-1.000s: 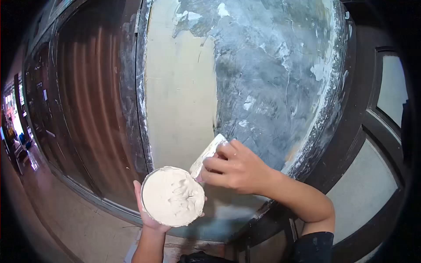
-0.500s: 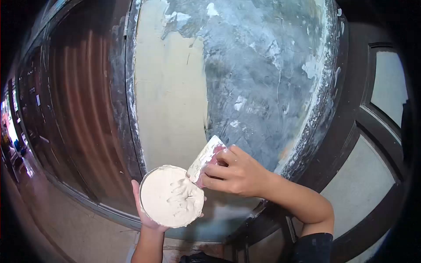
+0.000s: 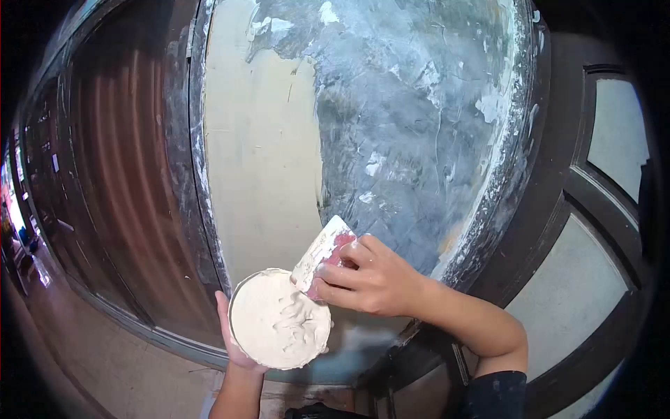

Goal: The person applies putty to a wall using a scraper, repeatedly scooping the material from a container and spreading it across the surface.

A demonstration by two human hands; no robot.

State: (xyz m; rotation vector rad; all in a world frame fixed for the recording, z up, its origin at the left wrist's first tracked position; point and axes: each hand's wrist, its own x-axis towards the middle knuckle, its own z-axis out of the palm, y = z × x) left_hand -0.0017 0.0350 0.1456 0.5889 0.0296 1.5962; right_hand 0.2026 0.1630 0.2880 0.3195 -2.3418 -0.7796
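My left hand (image 3: 241, 349) supports a round tub of cream-coloured putty (image 3: 262, 318) from below, thumb up along its left side and fingertips showing at the right. The putty fills it to the rim, smooth on the left and ridged on the right. My right hand (image 3: 370, 279) grips a putty-smeared scraper (image 3: 322, 253) with a red part under the fingers. Its lower corner is right at the tub's upper right rim. Behind both hands stands a grey wall panel (image 3: 391, 140), with a strip of cream putty (image 3: 262, 153) spread down its left side.
Dark frames with pale panels (image 3: 569, 279) stand at the right. To the left is a dark glazed frame with a brown curtain (image 3: 125, 140) behind it. The floor (image 3: 132, 356) shows at the lower left, with a bright opening (image 3: 14, 195) at the far left.
The tub has shifted slightly right and down, while the scraper and my right hand have moved a little left. The wall sits slightly further left in view.
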